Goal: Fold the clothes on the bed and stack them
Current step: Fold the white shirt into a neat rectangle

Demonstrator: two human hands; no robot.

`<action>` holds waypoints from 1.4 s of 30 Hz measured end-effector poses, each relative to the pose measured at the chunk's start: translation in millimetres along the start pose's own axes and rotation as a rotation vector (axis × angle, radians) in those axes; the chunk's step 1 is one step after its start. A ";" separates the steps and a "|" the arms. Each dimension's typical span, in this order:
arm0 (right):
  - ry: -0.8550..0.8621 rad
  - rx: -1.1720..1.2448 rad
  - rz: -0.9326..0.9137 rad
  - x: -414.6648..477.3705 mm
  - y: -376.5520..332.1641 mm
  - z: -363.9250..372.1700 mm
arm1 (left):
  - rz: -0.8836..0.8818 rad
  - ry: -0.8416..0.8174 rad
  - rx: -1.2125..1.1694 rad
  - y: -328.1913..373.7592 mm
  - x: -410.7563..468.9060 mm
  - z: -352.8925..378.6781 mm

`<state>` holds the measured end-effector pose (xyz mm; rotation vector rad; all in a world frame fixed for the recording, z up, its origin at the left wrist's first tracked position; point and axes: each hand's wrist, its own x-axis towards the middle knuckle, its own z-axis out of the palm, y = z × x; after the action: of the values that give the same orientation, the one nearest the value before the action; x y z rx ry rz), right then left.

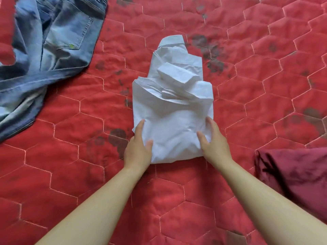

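Gripping the near end of a white shirt (171,110), we have one hand at each of its lower corners. Our left hand (138,147) clasps the near left corner, thumb lying on top of the cloth and fingers running along the shirt's left edge. Our right hand (213,144) clasps the near right corner the same way, thumb pressed into the fabric and fingers against the right edge. Both hands hold the shirt itself, nothing else.

The white shirt lies roughly in the middle of the bed (177,200), folded into a narrow strip that runs away from us, with its collar at the far end and a bunched, creased sleeve piled across its middle. Its near hem rests flat on the red quilted cover, which is stitched in hexagons and printed with dark blotches.

Toward the far left corner of the bed a pair of blue jeans (44,55) lies loose and unfolded, a back pocket facing up, well apart from the shirt. At the right edge, nearer to us, sits a dark red garment (297,175), folded or bunched, partly cut off by the frame.
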<state>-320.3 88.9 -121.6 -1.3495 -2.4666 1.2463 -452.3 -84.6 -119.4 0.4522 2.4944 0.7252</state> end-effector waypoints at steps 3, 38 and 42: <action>0.026 0.041 0.012 -20.9 2.6 1.8 | 0.006 -0.012 -0.072 -8.2 -15.7 0.4; 0.000 0.283 -0.028 -48.2 -8.0 -11.3 | 0.028 0.054 0.094 -11.2 -28.9 -22.1; 0.153 0.492 0.003 -33.1 -13.6 -11.2 | 0.134 0.041 -0.095 -19.7 -19.9 -33.0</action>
<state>-304.6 67.8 -94.9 -1.2529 -1.8836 1.5486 -457.3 -122.5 -99.2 0.5790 2.4727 0.9102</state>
